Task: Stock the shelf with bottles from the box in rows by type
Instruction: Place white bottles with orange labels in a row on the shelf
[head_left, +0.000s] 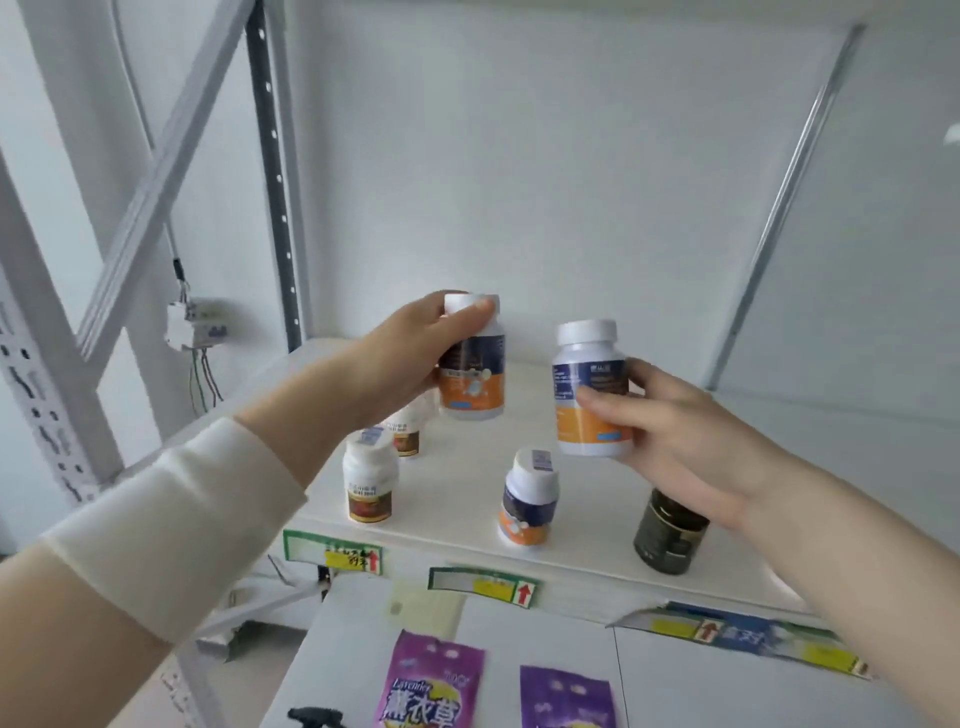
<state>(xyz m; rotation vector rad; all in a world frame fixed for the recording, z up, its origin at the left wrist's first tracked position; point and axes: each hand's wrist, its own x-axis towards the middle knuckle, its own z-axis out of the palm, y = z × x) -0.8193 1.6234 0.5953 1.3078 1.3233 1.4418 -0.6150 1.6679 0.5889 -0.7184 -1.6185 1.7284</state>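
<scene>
My left hand (410, 358) grips a white-capped bottle with a navy and orange label (472, 384), held above the white shelf (467, 535). A second bottle of the same kind (589, 410) is in my right hand (675, 441), to the right. Below them on the shelf stands a third navy and orange bottle (527, 499). At the left stand two white bottles with brown labels, one in front (369, 483) and one behind (408, 434), partly hidden by my left wrist. A dark bottle (670, 535) stands at the right, under my right wrist. The box is out of view.
Green price tags (332, 551) hang on the shelf's front edge. Purple lavender packets (431, 686) lie on the lower shelf. A grey perforated upright (272, 171) rises at the shelf's back left, and a diagonal brace (779, 208) at the right. The back of the shelf holds nothing.
</scene>
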